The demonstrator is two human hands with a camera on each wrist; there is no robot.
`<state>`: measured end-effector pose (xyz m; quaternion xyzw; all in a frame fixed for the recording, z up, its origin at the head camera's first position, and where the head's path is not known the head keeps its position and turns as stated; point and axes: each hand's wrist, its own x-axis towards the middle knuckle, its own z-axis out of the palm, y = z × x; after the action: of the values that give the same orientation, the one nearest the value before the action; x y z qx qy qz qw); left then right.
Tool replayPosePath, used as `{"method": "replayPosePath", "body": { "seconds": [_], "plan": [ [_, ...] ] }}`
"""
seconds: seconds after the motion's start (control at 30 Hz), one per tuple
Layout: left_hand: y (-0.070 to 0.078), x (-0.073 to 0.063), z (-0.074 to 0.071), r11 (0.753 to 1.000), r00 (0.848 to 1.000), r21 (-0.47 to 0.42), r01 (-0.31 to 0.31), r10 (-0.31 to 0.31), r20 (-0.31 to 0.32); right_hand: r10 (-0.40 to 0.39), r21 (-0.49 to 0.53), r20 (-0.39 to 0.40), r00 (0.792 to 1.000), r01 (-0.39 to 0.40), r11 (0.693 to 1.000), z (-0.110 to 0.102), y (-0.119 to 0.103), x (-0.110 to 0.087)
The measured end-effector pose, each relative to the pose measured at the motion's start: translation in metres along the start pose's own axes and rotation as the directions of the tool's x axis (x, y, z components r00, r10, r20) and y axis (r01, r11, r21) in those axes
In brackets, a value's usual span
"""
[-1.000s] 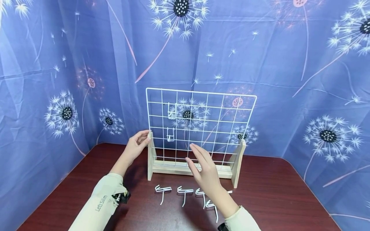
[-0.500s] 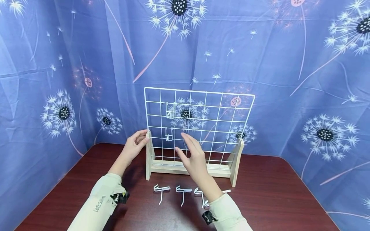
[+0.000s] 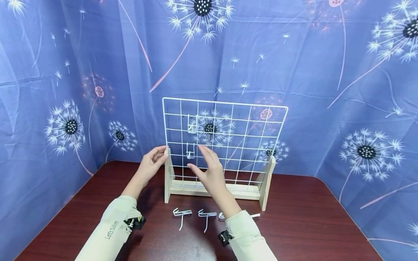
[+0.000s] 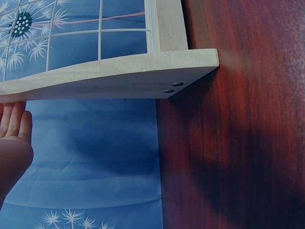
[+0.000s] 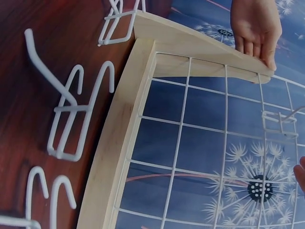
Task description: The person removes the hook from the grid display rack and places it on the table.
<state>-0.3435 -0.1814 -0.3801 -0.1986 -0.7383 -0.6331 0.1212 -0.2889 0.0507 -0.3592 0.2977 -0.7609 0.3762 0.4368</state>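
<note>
A white wire grid panel (image 3: pixel 225 102) stands upright in a light wooden stand (image 3: pixel 186 187). My left hand (image 3: pixel 152 162) grips the top of the stand's left side post (image 4: pixel 105 71), thumb and fingertips at its edge. Two white wire hooks hang on the grid's left part: an upper hook (image 3: pixel 192 127) and a lower hook (image 3: pixel 190 155). In front of the grid, my right hand (image 3: pixel 210 171) holds nothing, thumb and fingers spread apart just right of the lower hook. In the right wrist view, only fingertips (image 5: pixel 300 175) of that hand show at the right edge.
Several loose white hooks lie on the dark red table (image 3: pixel 310 214) before the stand, among them a left hook (image 3: pixel 181 213) and a middle hook (image 3: pixel 207 214). My right sleeve (image 3: pixel 248 232) covers part of the row. A blue dandelion-print curtain (image 3: pixel 310 72) hangs behind.
My right hand has moved left and slightly up across the grid, toward the lower hook. The left hand has kept its place on the post.
</note>
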Motion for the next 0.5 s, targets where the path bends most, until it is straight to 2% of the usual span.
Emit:
{"method": "replayPosePath", "body": {
  "seconds": [0.2, 0.5],
  "plan": [
    [-0.001, 0.001, 0.000, 1.000, 1.000, -0.007, -0.005, 0.005, -0.004, 0.045, -0.003, 0.016, 0.999, -0.045, 0.999, 0.008, 0.002, 0.001],
    [-0.001, 0.000, 0.000, 1.000, 1.000, -0.005, -0.006, 0.006, -0.005, 0.054, -0.030, -0.068, 0.996, -0.056, 0.998, 0.023, 0.003, -0.002]
  ]
}}
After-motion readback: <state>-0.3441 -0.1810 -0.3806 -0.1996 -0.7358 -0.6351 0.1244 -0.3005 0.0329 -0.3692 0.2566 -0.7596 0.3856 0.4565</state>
